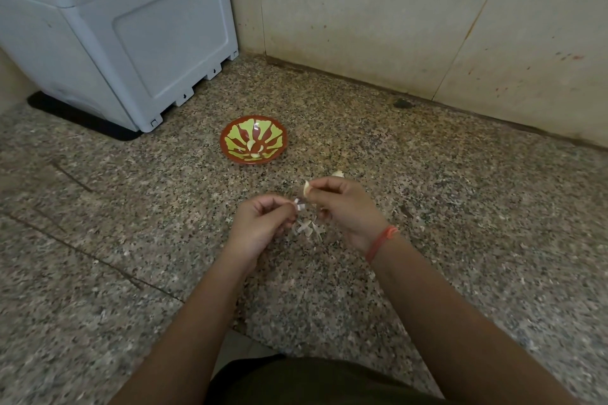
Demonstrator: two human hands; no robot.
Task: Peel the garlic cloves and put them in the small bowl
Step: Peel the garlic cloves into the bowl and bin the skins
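Peeling | right hand (342,207) pinched garlic clove (306,189) | left hand (260,222) pinched loose skin (299,206) | bowl (253,162) lay ahead, slightly left, nearer left hand

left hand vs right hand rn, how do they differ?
The left hand pinches a thin white peel scrap; the right hand pinches a garlic clove. The right hand's wrist carries an orange thread band; the left hand's wrist is bare. Both are curled, close together above the peel pile on the floor.
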